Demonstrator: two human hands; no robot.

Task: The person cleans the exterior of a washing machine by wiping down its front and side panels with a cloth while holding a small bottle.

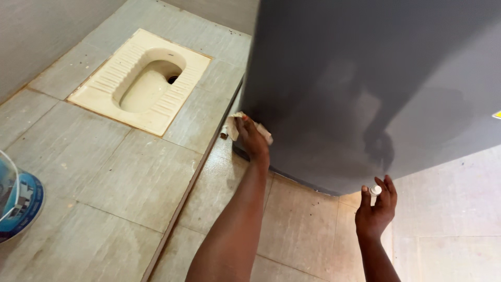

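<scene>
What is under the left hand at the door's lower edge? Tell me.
A crumpled pale cloth lies under the left hand, pressed to the grey door. Its ends stick out on both sides; the middle and the door surface beneath are covered.

Two bare forearms come up from the bottom edge of the view. Neither arm shows a sleeve, and no watch, band or bracelet sits on either wrist. The left hand [251, 137] is ungloved and seen from the back, with no ring visible on it. The right hand [377, 208] is ungloved too, its thumb and fingers bare, with no ring to be seen. The left forearm looks long and slender.
</scene>
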